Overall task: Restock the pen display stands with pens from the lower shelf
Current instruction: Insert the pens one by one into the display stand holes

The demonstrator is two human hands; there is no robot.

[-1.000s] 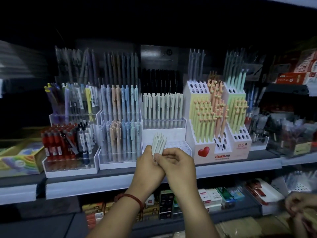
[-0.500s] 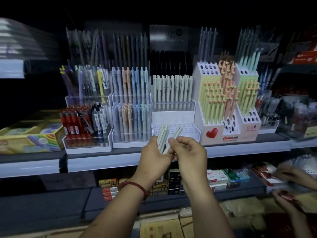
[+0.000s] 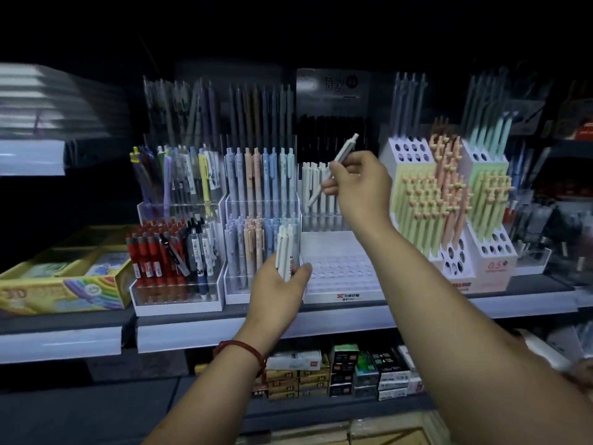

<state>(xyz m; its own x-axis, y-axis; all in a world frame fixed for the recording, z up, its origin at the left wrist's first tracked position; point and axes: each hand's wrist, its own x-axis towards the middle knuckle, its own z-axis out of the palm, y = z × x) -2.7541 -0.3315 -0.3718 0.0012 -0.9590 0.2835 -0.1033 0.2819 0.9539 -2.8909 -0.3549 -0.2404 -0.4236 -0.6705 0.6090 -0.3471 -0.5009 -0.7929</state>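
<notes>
**A:** Restocking is mid-step in the head view. The right hand [image 3: 359, 184] pinches a single pale pen [image 3: 333, 170] between thumb and fingers. The pen is tilted and raised in front of the upper tier of the white stand [image 3: 340, 268].

**B:** And the left hand's grip?

**A:** The left hand [image 3: 279, 293] is curled round a bundle of pale pens [image 3: 286, 252], held upright just in front of that stand's lower tier.

**B:** What does the next move call for?

**A:** I judge the single pen must be turned upright and lowered into a free hole. The lower tier's holes all look vacant. The upper tier already carries a row of matching pens [image 3: 313, 184].

**B:** Other containers?

**A:** The clear stand [image 3: 234, 284] to the left holds pastel pens on both tiers. The heart-pen stand [image 3: 494, 266] to the right holds yellow, orange and green pens, with some holes bare. Small boxes [image 3: 345, 370] sit on the lower shelf [image 3: 321, 409] beneath.
</notes>
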